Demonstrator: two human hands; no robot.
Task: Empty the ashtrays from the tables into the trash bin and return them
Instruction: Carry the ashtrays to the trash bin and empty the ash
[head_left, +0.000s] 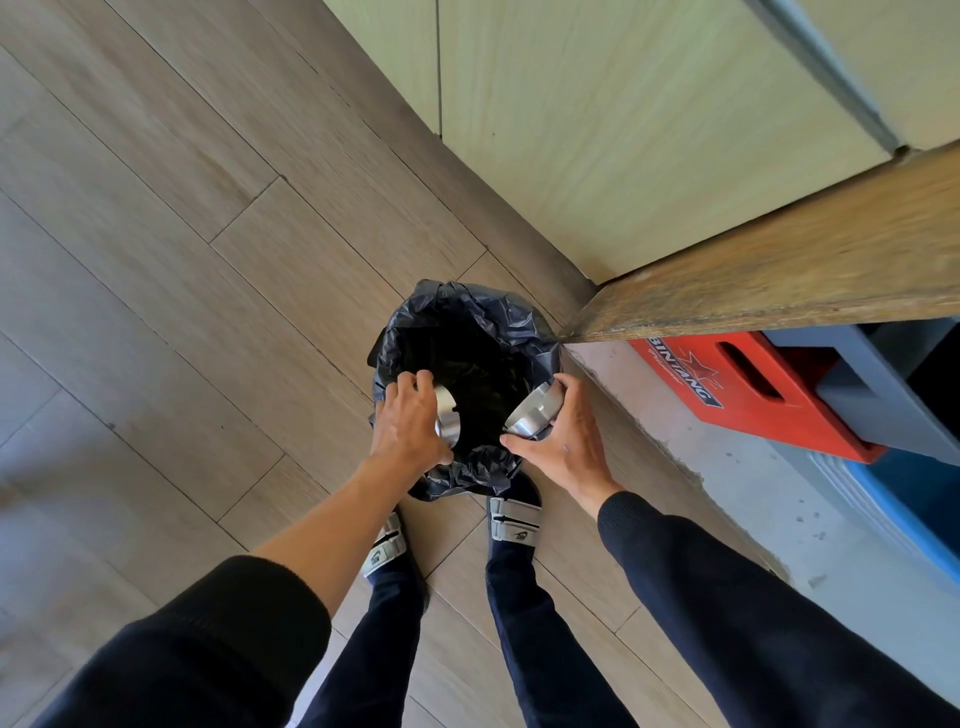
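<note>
A trash bin (462, 332) lined with a black plastic bag stands on the wooden floor just in front of my feet. My left hand (408, 421) grips a shiny metal ashtray (447, 418), tipped on its side over the bin's left rim. My right hand (563, 434) holds a second metal ashtray (532, 413), tilted with its mouth facing the bin's opening. Both ashtrays hang over the dark inside of the bag; what lies in the bag cannot be made out.
A wooden counter edge (779, 270) juts out at the right, right beside the bin. Under it sit a red crate (727, 384), a grey crate (883, 384) and a blue container (909, 499). A pale cabinet wall (597, 130) stands behind. Wood-look floor (182, 234) spreads to the left.
</note>
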